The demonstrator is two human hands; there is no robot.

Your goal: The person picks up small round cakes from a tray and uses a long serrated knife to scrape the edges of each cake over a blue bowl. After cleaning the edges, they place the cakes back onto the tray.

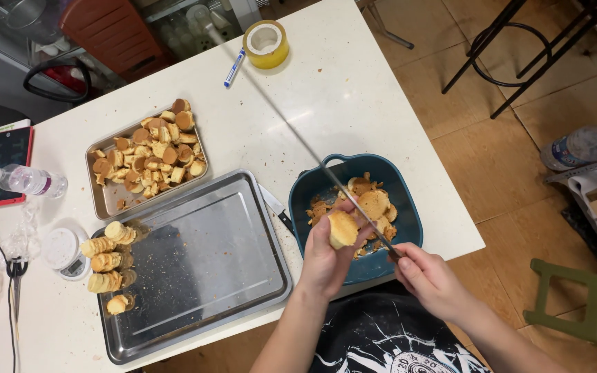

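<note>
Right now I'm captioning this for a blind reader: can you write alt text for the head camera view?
A person's left hand holds a small round cake over a blue dish of crust trimmings while the right hand draws a long knife across it. On the white table, a large steel tray holds trimmed cakes and a smaller pan holds cut pieces.

I hold a small round golden cake [342,228] upright over the blue dish [409,207], my long thin knife [312,148] slanting across it.
</note>
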